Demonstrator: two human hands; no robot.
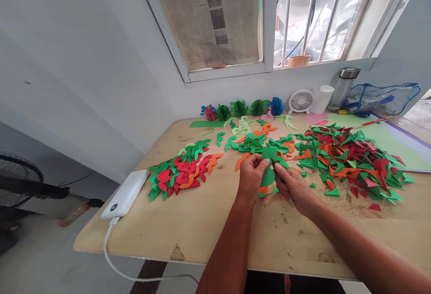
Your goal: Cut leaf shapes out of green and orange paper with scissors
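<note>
My left hand (251, 173) is closed, pinching a piece of green paper (268, 177) between thumb and fingers above the table. My right hand (291, 182) is closed right beside it, its thumb and fingertips against the paper's right edge. A small dark bit shows at the right fingertips, but what that hand grips is mostly hidden. Behind the hands lie green cut-paper shapes (251, 142) with orange ones among them. On the left is a loose pile of red, green and orange cut shapes (182, 173).
A big heap of paper scraps (350, 155) spreads over the right. A white power bank (126, 194) with a cable lies at the left edge. Along the wall stand folded paper figures (239, 108), a small fan (301, 101), a white cylinder (323, 99) and a glass bottle (343, 89).
</note>
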